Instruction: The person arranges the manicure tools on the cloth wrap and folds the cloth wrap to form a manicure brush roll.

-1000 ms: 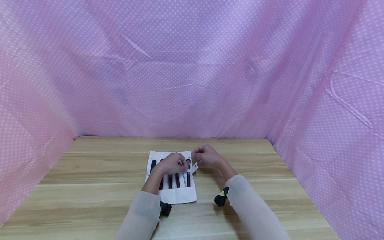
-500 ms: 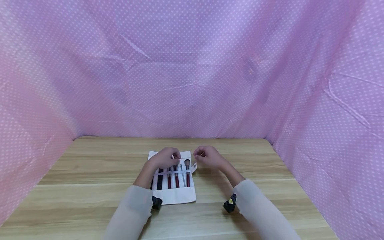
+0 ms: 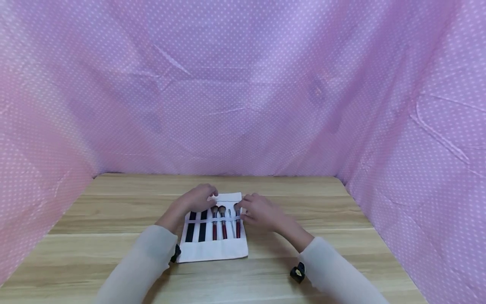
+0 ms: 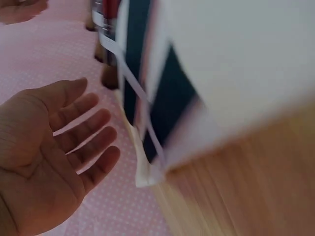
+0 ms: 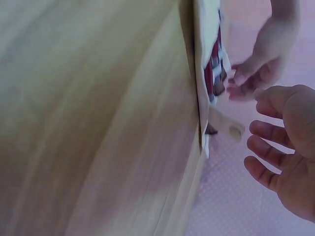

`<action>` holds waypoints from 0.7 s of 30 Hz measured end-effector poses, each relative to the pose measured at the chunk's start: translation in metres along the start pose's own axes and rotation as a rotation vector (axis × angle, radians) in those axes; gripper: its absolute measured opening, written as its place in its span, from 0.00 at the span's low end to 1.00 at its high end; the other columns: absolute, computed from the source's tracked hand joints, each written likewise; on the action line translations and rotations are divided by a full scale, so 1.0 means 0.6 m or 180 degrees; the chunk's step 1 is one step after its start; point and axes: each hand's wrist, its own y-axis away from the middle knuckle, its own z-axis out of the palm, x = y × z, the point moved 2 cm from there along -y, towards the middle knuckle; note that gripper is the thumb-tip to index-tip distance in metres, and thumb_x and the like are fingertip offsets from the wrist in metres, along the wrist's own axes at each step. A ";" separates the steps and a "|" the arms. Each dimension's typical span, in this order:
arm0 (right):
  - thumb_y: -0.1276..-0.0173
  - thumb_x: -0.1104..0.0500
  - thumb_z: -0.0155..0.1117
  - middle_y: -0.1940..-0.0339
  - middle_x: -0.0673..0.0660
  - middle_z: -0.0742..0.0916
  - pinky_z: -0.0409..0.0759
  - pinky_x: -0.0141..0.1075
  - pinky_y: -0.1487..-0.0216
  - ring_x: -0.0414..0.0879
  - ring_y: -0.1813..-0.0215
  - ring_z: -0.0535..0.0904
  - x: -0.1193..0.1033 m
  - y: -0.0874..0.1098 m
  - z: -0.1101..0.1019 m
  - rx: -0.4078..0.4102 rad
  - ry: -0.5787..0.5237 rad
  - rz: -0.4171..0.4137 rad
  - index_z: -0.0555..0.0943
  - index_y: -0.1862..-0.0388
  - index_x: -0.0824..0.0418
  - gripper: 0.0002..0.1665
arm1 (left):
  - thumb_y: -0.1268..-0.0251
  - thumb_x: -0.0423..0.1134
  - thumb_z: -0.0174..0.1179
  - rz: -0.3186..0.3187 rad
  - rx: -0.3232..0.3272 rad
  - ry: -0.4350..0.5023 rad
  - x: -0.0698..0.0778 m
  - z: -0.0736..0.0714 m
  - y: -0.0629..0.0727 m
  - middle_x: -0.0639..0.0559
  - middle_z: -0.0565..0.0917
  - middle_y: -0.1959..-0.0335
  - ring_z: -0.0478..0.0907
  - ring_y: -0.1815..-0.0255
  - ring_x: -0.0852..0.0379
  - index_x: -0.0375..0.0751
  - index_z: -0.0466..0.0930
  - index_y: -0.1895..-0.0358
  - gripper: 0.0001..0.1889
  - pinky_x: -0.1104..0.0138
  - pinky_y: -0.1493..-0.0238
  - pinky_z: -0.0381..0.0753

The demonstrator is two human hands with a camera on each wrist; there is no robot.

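A white fabric brush roll [image 3: 212, 252] lies unrolled on the table. Under its pale elastic band [image 3: 208, 220] sit several makeup brushes [image 3: 214, 230] with red handles, a thin silvery tool [image 3: 231, 221] and two dark flat strips [image 3: 190, 228]. My left hand [image 3: 200, 198] hovers over the roll's upper left, its fingers loosely bent around nothing in the left wrist view. At the right edge is my right hand [image 3: 262, 212], fingertips by the rightmost brush head and hiding part of it. A small fabric tab [image 5: 229, 125] projects near these relaxed fingers in the right wrist view.
The wooden table [image 3: 114, 211] carries the roll near its middle. Pink polka-dot cloth [image 3: 243, 105] hangs behind the table and on both sides. A small black device [image 3: 297, 272] is strapped at the right sleeve.
My left hand has moved left across the roll, uncovering the brush heads. The right hand has come nearer, over the right edge and tab. The roll's left side now shows more.
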 end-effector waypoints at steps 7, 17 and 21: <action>0.26 0.44 0.65 0.48 0.52 0.84 0.79 0.45 0.47 0.47 0.47 0.80 -0.050 0.008 0.011 -0.0369 0.0506 -0.0154 0.83 0.42 0.53 0.20 | 0.21 0.44 0.55 0.0087 -0.0078 -0.0345 -0.024 0.009 0.009 0.39 0.76 0.33 0.69 0.30 0.36 0.41 0.79 0.35 0.19 0.37 0.32 0.64; 0.25 0.37 0.59 0.46 0.48 0.83 0.79 0.40 0.46 0.44 0.45 0.77 -0.111 0.016 0.013 -0.0674 0.0764 -0.0495 0.81 0.40 0.47 0.23 | 0.20 0.52 0.52 0.0148 -0.0163 -0.0602 -0.039 0.020 0.024 0.42 0.74 0.30 0.68 0.29 0.39 0.47 0.76 0.31 0.23 0.39 0.32 0.65; 0.25 0.38 0.60 0.50 0.47 0.83 0.78 0.37 0.48 0.41 0.50 0.77 -0.118 0.018 0.027 -0.0737 0.0709 -0.0600 0.80 0.40 0.47 0.22 | 0.19 0.56 0.49 0.0117 -0.0194 -0.0654 -0.045 0.026 0.027 0.43 0.72 0.29 0.66 0.28 0.39 0.50 0.74 0.28 0.25 0.39 0.31 0.63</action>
